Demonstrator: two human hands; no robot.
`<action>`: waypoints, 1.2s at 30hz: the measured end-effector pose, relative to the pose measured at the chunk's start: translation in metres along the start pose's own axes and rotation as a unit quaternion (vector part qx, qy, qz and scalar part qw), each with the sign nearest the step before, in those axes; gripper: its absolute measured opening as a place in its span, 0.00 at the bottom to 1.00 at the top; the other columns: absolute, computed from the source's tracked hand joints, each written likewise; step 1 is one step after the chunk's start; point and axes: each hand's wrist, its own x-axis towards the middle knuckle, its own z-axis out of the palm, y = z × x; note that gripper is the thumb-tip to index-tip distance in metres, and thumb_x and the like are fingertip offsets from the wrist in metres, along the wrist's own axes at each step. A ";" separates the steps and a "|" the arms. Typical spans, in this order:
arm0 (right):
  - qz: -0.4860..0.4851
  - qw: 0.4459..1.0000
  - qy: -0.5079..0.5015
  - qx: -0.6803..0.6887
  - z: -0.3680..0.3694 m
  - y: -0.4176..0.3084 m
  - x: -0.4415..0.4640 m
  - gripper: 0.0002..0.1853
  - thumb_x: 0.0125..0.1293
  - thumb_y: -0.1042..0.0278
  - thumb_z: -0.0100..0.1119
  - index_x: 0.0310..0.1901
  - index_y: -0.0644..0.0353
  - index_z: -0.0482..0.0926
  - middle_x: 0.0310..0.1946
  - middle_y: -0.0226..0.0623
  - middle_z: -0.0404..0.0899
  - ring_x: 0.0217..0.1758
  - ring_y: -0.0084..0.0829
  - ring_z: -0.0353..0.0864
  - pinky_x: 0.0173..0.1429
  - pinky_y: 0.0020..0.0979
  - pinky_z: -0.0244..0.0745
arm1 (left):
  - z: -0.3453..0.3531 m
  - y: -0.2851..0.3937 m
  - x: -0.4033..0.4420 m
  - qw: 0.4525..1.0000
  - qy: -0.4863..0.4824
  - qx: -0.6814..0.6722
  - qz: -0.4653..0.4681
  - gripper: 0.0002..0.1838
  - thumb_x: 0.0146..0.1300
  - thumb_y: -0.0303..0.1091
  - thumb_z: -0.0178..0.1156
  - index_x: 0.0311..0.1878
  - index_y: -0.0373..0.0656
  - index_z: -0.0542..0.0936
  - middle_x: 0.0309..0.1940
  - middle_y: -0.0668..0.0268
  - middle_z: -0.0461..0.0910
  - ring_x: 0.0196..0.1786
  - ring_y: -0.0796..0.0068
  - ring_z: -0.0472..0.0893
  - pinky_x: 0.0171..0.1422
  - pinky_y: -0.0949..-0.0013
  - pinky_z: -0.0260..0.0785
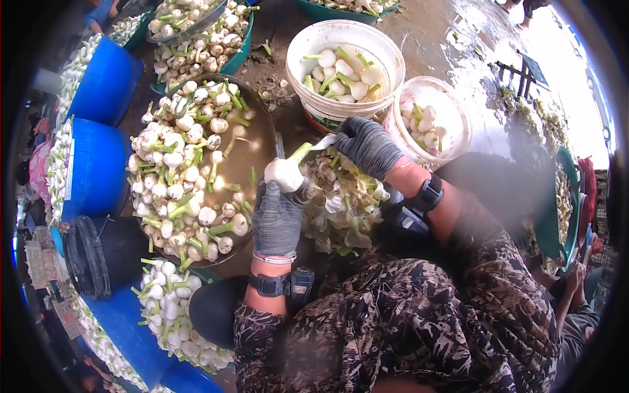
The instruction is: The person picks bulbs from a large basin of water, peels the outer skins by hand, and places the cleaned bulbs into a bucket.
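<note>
In a grey glove, my left hand point(278, 219) is closed round a white garlic bulb point(284, 173) with a short green stem pointing up and right. My right hand point(368, 145), gloved too, is closed on a pale strip of garlic skin point(324, 141) beside the tip of that stem. Below both hands lies a heap of loose garlic peelings point(346, 203). To the left, a wide round pan point(265, 121) holds murky water and many unpeeled, soiled garlic bulbs point(173, 157).
A white bucket point(304, 59) of cleaned bulbs stands ahead, with a smaller white bucket point(458, 124) to its right. Blue tubs point(98, 170) heaped with garlic line the left. A pile of white bulbs point(171, 314) lies near my left elbow. Another person's arm point(575, 281) shows at far right.
</note>
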 end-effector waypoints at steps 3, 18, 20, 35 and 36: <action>-0.116 0.984 0.104 -0.084 -0.008 0.012 0.001 0.09 0.61 0.65 0.62 0.41 0.59 0.82 0.31 0.47 0.82 0.36 0.50 0.81 0.43 0.45 0.76 | -0.001 0.007 0.002 0.997 -0.035 -0.061 -0.028 0.22 0.74 0.37 0.52 0.67 0.40 0.68 0.61 0.59 0.73 0.60 0.64 0.75 0.63 0.60 0.72; -0.301 0.950 -0.030 -0.081 -0.007 -0.051 -0.034 0.07 0.56 0.65 0.64 0.34 0.56 0.80 0.28 0.39 0.78 0.35 0.43 0.79 0.43 0.41 0.75 | 0.031 0.009 -0.009 0.954 -0.020 0.293 -0.059 0.30 0.62 0.42 0.66 0.64 0.38 0.71 0.52 0.67 0.76 0.53 0.77 0.75 0.60 0.70 0.69; -0.264 0.961 -0.042 -0.063 -0.004 -0.048 -0.035 0.06 0.57 0.66 0.63 0.34 0.57 0.79 0.28 0.41 0.78 0.35 0.45 0.80 0.42 0.42 0.75 | 0.040 0.015 -0.008 0.939 -0.102 0.325 -0.055 0.34 0.59 0.42 0.67 0.65 0.38 0.70 0.55 0.66 0.75 0.56 0.76 0.74 0.61 0.70 0.69; -0.272 0.960 -0.061 0.036 0.005 -0.034 -0.036 0.09 0.62 0.66 0.63 0.35 0.61 0.74 0.28 0.47 0.76 0.34 0.53 0.77 0.39 0.43 0.74 | 0.027 0.015 -0.007 0.909 -0.119 0.396 -0.042 0.36 0.59 0.39 0.65 0.68 0.38 0.64 0.59 0.59 0.73 0.62 0.68 0.72 0.68 0.65 0.65; -0.230 0.972 -0.034 0.040 0.010 -0.031 -0.036 0.09 0.63 0.67 0.63 0.35 0.61 0.74 0.28 0.47 0.77 0.35 0.54 0.77 0.39 0.43 0.74 | 0.029 0.018 -0.008 0.877 -0.089 0.467 -0.072 0.35 0.60 0.37 0.64 0.69 0.37 0.63 0.60 0.57 0.72 0.63 0.65 0.71 0.69 0.64 0.64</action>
